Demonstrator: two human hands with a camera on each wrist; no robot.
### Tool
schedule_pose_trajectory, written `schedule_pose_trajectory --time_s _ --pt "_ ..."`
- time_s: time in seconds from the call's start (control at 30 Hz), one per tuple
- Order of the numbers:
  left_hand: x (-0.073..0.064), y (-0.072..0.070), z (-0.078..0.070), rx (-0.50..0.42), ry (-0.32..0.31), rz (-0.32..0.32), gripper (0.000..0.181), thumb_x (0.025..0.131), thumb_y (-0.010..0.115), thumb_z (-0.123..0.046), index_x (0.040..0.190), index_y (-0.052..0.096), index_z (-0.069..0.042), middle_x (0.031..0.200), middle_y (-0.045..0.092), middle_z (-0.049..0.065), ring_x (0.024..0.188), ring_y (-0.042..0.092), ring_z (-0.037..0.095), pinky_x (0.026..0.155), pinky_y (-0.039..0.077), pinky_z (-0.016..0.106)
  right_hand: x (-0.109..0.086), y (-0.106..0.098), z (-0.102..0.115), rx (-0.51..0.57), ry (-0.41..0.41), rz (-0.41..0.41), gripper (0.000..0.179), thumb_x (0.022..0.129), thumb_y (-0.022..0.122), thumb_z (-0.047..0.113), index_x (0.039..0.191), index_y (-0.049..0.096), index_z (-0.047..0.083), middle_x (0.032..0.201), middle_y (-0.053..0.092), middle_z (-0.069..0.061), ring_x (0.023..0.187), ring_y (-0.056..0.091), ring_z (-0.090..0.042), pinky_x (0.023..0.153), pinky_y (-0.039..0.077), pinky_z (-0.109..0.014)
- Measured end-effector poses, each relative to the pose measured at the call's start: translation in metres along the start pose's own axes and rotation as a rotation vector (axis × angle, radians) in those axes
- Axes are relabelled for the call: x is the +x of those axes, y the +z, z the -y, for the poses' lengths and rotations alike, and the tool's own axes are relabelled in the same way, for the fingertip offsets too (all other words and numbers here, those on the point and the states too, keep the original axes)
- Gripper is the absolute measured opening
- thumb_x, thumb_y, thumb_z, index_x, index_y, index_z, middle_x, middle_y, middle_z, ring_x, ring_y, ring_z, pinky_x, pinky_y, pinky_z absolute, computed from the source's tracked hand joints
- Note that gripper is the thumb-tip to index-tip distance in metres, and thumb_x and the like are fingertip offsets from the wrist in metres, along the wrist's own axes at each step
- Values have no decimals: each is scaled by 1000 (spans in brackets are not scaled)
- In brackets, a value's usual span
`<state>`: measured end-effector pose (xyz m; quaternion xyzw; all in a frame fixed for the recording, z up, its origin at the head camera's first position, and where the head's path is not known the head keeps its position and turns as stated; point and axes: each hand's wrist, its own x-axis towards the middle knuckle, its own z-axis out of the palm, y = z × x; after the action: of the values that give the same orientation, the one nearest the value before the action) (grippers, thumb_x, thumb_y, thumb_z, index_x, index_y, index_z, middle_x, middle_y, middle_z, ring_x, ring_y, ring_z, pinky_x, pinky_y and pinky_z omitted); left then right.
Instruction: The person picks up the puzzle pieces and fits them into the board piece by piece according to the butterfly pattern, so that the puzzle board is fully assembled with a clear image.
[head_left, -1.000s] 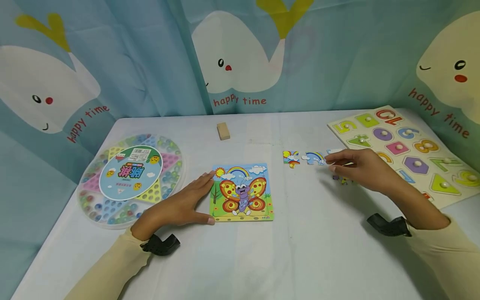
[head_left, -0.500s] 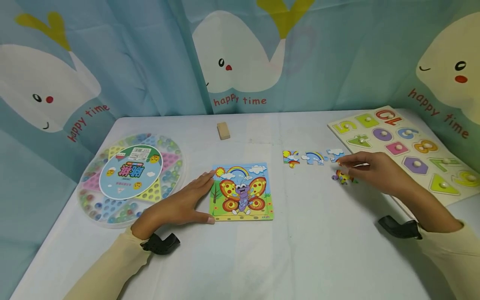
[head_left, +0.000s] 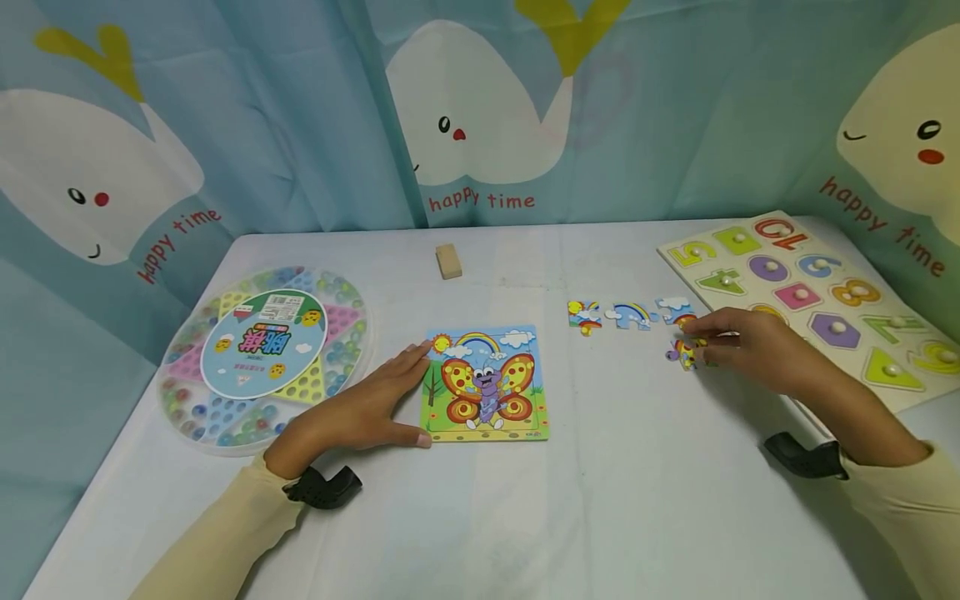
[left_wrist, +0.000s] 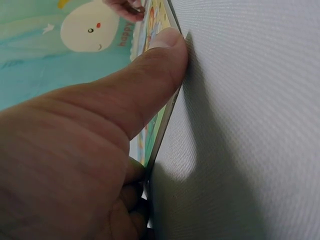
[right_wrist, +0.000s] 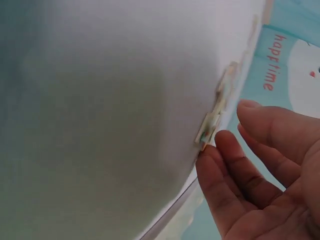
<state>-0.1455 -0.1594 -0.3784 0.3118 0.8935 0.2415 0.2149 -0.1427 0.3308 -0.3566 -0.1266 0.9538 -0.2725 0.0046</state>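
A square butterfly puzzle board (head_left: 486, 383) lies flat on the table. My left hand (head_left: 378, 400) rests along its left side, with fingertips at the upper left edge and thumb (left_wrist: 162, 57) on the lower left corner. To the right, three small puzzle pieces form a row: a sun piece (head_left: 583, 313), a rainbow piece (head_left: 632, 316) and a cloud piece (head_left: 675, 310). My right hand (head_left: 750, 346) is just right of a purple and yellow puzzle piece (head_left: 681, 354), fingertips right at it. In the right wrist view the thumb (right_wrist: 270, 122) stands apart from the fingers, with nothing between them.
A round marble board game (head_left: 262, 358) lies at the left. A number puzzle board (head_left: 817, 300) with knobs lies at the right, partly behind the right arm. A small wooden block (head_left: 448, 261) is at the back, before the whale-print curtain (head_left: 480, 100).
My right hand has shifted right and a little nearer, from the cloud piece to the purple and yellow piece. The cloud piece now shows more fully. My left hand stays at the board.
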Motion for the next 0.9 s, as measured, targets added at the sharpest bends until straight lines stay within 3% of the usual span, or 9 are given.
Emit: schedule_pose_trajectory --time_s 0.13,0.27,0.43,0.63,0.9 --pt "0 0 0 -1 5 -1 106 80 76 -51 155 16 -6 163 -1 -1 148 -2 23 115 14 50 2 0 0 -74 -23 29 33 80 75 -4 112 69 -5 109 67 -21 94 62 -29 78 50 -17" --pt "0 -1 -1 4 -7 1 106 80 76 -50 156 16 -6 163 -2 -1 148 -2 23 115 14 49 2 -1 -1 -111 0 50 37 79 76 -3 115 67 -7 110 66 -23 97 61 -33 82 52 -36" --pt "-1 -1 -2 5 -25 4 106 80 77 -49 156 16 -7 163 -2 -2 148 -2 22 115 14 49 2 0 0 -134 -17 72 39 78 76 -5 116 66 -7 110 65 -23 98 60 -34 84 51 -46" --pt "-1 -1 -2 3 -32 6 107 79 77 -50 156 15 -8 163 -2 -3 148 -2 22 116 14 48 5 0 0 -176 -68 74 37 75 79 -4 111 69 -4 101 64 -12 88 57 -24 73 51 -29" --pt "0 0 -1 -2 -31 6 108 79 77 -50 156 15 -8 163 -3 -3 148 -3 22 116 13 49 7 1 0 -181 -76 62 31 74 78 -7 104 71 -3 92 62 -6 83 56 -22 70 51 -29"
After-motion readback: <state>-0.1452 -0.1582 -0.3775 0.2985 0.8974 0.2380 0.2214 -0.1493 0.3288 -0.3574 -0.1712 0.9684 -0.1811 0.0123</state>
